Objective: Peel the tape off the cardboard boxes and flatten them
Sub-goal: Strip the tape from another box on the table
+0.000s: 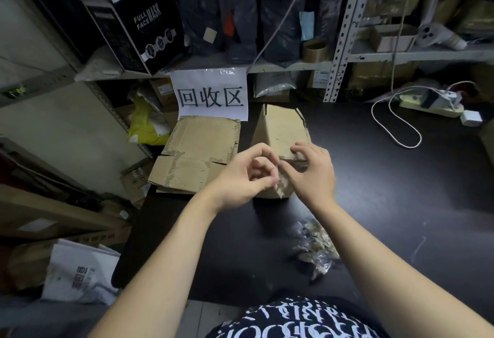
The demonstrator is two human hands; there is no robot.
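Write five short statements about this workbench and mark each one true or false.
1. A stack of flattened cardboard lies to the left of the cardboard box being worked on. True.
2. The wad of peeled tape sits on top of the flattened cardboard. False: it lies on the black table, beside the right forearm.
3. The cardboard box is already flat. False: it stands folded, with its sides raised off the table.
4. A white cable loops across the table at the far right. True.
5. The right hand is off the box. False: it holds the box's near end, fingers curled on its top edge.
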